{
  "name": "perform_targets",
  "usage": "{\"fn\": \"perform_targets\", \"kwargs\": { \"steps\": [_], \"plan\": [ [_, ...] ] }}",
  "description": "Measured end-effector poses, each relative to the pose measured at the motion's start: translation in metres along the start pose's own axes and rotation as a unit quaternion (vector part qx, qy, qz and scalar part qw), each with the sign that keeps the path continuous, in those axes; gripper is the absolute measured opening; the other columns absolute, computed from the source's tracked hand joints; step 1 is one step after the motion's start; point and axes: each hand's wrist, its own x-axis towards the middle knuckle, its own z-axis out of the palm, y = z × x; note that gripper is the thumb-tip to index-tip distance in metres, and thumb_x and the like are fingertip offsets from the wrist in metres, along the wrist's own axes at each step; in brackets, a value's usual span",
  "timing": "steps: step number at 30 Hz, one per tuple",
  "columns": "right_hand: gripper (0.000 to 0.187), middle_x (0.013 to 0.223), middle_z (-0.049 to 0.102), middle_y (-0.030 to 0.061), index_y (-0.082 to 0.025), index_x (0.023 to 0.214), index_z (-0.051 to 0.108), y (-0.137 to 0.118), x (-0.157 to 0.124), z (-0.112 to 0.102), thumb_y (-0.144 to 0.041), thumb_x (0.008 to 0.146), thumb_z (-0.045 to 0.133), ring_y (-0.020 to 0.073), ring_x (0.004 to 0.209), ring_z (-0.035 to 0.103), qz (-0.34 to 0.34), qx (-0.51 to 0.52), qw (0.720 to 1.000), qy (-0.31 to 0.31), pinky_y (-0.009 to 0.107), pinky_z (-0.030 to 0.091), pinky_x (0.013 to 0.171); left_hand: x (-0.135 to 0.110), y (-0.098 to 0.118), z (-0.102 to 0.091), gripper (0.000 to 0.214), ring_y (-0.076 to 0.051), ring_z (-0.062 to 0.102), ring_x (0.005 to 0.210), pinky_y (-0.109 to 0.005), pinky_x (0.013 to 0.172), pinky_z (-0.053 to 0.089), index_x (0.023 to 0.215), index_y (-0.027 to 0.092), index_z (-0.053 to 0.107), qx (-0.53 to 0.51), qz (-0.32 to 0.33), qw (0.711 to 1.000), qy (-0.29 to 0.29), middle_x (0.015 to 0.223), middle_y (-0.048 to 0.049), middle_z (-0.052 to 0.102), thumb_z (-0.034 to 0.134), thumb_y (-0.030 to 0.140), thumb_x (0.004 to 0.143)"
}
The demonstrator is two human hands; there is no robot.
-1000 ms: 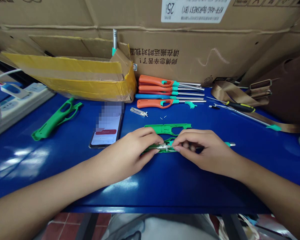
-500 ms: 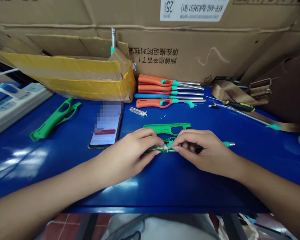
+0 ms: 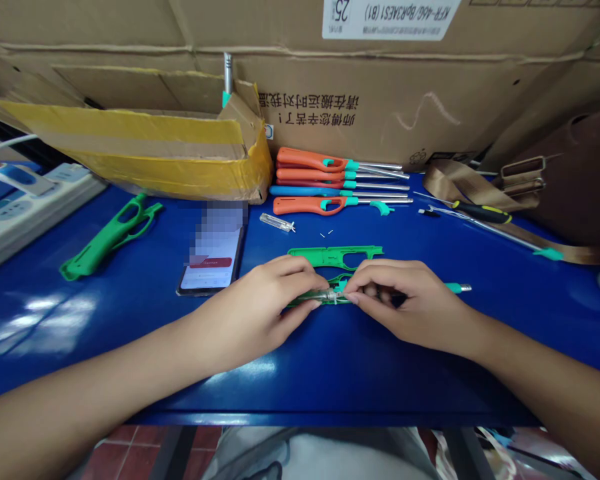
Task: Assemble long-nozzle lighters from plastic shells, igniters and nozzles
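My left hand (image 3: 280, 297) is closed on a clear fuel tank (image 3: 320, 295), thumb and fingertips pinching it over a green lighter shell half (image 3: 350, 300). From the right, my right hand (image 3: 405, 297) pinches at the tank's valve end; what sits between its fingertips is too small to make out. Something dark shows partly behind those fingers. A lighter's metal tube with a teal collar (image 3: 455, 287) sticks out beyond the right hand. Just behind both hands lies another green shell half (image 3: 335, 256), its hollow side showing.
Several assembled lighters (image 3: 313, 205) lie at the back beside a yellow-taped carton (image 3: 170, 173). A phone (image 3: 213, 260), a green handle (image 3: 105, 240) and a power strip (image 3: 40, 207) are on the left. A spare clear tank (image 3: 277, 223) and a screwdriver (image 3: 483, 212) lie farther back.
Both hands keep the same grip and place. The view has shifted very slightly; nothing else visibly differs.
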Motion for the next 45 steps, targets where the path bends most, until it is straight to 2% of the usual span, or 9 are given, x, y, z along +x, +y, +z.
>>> {"fn": "perform_targets", "kwargs": {
  "steps": [29, 40, 45],
  "plan": [
    [0.012, 0.075, 0.065, 0.0001, -0.018, 0.091, 0.072, 0.0016, 0.0005, 0.001, -0.015, 0.094, 0.061, 0.0073, 0.058, 0.051, -0.008, -0.009, 1.0, -0.008, 0.02, 0.04, 0.05, -0.0001, -0.0011, 0.001, 0.021, -0.017, 0.063, 0.101, -0.031, 0.091, 0.054, 0.117, 0.018, 0.068, -0.009, 0.012, 1.0, -0.001, 0.106, -0.0054, 0.066, 0.055, 0.014, 0.101],
    [0.012, 0.074, 0.064, 0.0, -0.018, 0.09, 0.072, 0.0004, -0.0006, 0.0019, -0.015, 0.094, 0.061, 0.0075, 0.057, 0.05, -0.008, -0.011, 1.0, -0.009, 0.02, 0.039, 0.05, -0.0002, -0.0002, 0.0017, 0.021, -0.018, 0.062, 0.099, -0.033, 0.09, 0.053, 0.117, 0.015, 0.069, 0.002, 0.024, 1.0, -0.001, 0.105, -0.0071, 0.066, 0.054, 0.013, 0.101],
    [0.011, 0.068, 0.06, -0.0016, -0.019, 0.086, 0.071, -0.0035, 0.0007, 0.0, -0.017, 0.093, 0.063, 0.0078, 0.053, 0.046, -0.003, -0.017, 1.0, 0.019, 0.022, 0.037, 0.047, -0.0004, 0.0008, -0.0004, 0.022, -0.018, 0.06, 0.1, -0.032, 0.09, 0.052, 0.117, 0.015, 0.069, 0.017, 0.034, 0.999, 0.021, 0.106, -0.0069, 0.066, 0.054, 0.014, 0.102]
  ]
}}
